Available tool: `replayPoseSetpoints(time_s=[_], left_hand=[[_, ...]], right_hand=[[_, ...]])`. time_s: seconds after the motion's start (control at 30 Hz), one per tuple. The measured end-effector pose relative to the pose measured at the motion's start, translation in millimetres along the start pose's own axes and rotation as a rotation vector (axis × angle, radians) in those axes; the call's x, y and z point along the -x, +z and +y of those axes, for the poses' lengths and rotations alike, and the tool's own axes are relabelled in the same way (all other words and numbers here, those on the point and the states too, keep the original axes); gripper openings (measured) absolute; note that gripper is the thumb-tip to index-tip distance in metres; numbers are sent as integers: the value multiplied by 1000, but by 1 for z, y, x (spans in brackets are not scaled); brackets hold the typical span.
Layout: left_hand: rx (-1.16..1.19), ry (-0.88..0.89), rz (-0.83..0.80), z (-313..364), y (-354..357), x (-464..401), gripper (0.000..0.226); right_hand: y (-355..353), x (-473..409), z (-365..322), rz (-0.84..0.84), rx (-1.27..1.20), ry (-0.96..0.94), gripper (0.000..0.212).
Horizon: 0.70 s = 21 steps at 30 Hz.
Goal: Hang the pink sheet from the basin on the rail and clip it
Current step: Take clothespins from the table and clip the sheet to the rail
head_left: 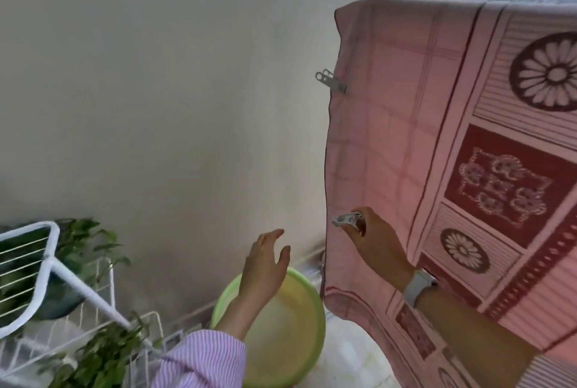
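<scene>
Sheet: the pink sheet (406,144) hangs spread from its top edge; the rail under the fold is hidden.
Clip on sheet: a grey clip (331,80) grips the sheet's left edge, high up.
Right hand: the right hand (374,239) pinches a white clip (345,220) at the sheet's left edge, lower down; a white watch (418,287) sits on the wrist.
Left hand: the left hand (265,265) is spread wide and holds nothing, above the basin.
Basin: the green basin (315,300) on the floor shows only its bare yellowish inside.
Rack: a white wire rack (59,265) with leafy plants (103,353) stands at the lower left.
</scene>
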<state>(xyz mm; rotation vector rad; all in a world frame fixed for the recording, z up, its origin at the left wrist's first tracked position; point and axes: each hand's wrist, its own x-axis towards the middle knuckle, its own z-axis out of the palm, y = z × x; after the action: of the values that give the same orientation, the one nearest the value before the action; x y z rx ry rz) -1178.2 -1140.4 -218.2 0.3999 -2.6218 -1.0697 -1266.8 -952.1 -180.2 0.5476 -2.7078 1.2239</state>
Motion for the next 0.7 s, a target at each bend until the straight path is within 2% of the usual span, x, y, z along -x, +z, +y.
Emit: replayPoseSetpoints(time_s=[0.17, 0.37, 0.5, 0.57, 0.7], left_hand=[[205, 0, -59, -17, 33, -101, 27], [385, 51, -309, -28, 88, -196, 30], [428, 112, -480, -30, 118, -228, 36], [428, 132, -489, -31, 131, -234, 34], [483, 190, -387, -34, 148, -237, 12]], right_hand=[[36, -56, 21, 23, 144, 42, 32], [63, -95, 33, 82, 390, 88, 35], [72, -110, 35, 121, 548, 40, 35], [81, -109, 37, 137, 601, 50, 36], [92, -111, 42, 165, 661, 72, 39]])
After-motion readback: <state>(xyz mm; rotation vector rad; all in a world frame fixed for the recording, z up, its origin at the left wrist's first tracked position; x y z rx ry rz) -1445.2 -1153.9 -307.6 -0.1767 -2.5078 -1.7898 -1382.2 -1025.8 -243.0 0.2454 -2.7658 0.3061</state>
